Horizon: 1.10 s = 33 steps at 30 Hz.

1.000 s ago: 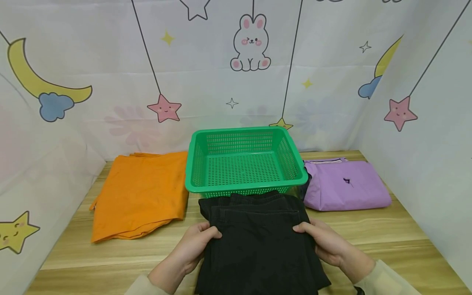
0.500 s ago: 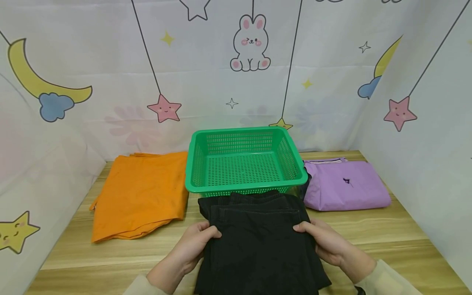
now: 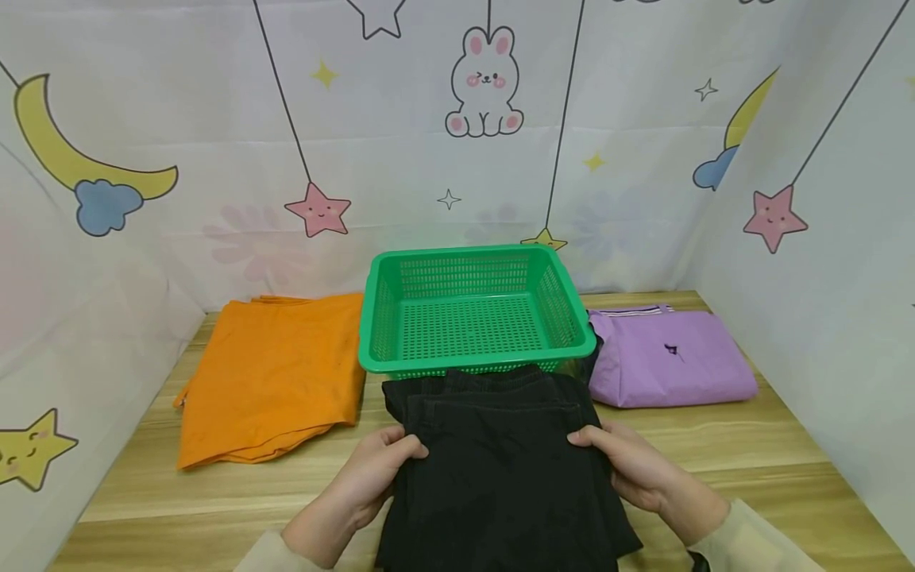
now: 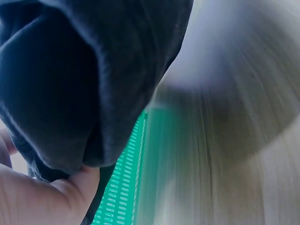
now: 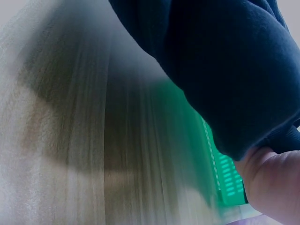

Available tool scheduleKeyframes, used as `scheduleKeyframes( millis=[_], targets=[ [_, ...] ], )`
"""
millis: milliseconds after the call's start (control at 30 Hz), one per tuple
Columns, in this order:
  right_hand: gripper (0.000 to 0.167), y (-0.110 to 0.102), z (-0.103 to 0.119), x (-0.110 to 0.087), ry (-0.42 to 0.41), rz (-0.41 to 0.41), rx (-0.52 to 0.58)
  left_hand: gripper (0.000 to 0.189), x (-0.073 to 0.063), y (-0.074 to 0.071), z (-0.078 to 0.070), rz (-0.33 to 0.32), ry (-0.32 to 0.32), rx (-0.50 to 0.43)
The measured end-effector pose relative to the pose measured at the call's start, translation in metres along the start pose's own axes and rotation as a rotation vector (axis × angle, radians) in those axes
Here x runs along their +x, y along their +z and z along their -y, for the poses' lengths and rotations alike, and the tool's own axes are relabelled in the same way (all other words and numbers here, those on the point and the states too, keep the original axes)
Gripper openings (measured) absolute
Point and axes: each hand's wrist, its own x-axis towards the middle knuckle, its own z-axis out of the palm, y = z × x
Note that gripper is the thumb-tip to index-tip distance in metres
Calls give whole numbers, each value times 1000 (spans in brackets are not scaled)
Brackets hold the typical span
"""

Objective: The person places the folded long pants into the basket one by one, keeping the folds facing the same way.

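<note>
A pair of black trousers [image 3: 507,485], folded with the waistband toward the basket, is in front of me at the bottom middle of the head view. My left hand [image 3: 368,481] grips its left side, thumb on top. On the opposite side my right hand [image 3: 636,469] holds it likewise, thumb on the upper layer and the other fingers mostly hidden beneath. Dark cloth [image 4: 126,56] fills much of the left wrist view above the left thumb. In the right wrist view the cloth [image 5: 229,70] bulges over the right thumb [image 5: 272,180].
A green perforated basket [image 3: 477,367] stands just beyond the trousers. Folded orange cloth [image 3: 275,381] lies left of it, and a folded purple garment [image 3: 672,369] lies right. The wooden table [image 3: 736,453] is bounded by printed fabric walls [image 3: 400,159] at the back and sides.
The trousers and both hands have shifted very slightly away from me, toward the basket. My grip on both sides is the same.
</note>
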Motion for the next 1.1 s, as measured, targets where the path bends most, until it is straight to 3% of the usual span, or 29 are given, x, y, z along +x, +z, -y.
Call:
scheduleKeyframes(
  millis=[1100],
  targets=[
    [34,3,5,-6,8,29,5,38,-8,0,-3,25,20,-18]
  ],
)
